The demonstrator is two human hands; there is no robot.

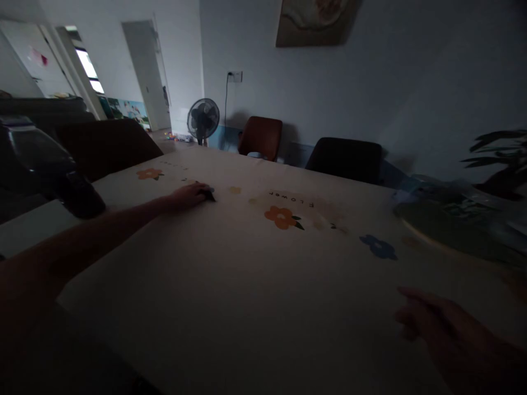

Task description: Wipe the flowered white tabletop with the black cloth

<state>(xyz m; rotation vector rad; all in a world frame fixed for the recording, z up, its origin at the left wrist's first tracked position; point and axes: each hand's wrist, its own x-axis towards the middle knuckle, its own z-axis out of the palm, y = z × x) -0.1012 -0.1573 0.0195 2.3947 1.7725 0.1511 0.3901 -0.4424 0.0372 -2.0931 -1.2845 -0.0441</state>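
My left hand [187, 197] reaches out across the flower-printed tablecloth [247, 263] and rests low on the far left part of the table. Its fingers are closed around a small dark object [210, 195] with a flat, pointed edge, too dim to name. Near the right front of the table, my right hand [442, 323] hovers with the index finger stretched out and the other fingers loosely bent. Nothing shows in it. A blue printed flower [379, 247] lies just beyond that hand.
A dark bottle-like container [53, 164] stands at the left edge. At right, a green round mat [457, 230] bears clear plastic [465, 192], near a plant [504, 151]. Chairs [261, 137] line the far side, and a fan [203, 118] stands behind.
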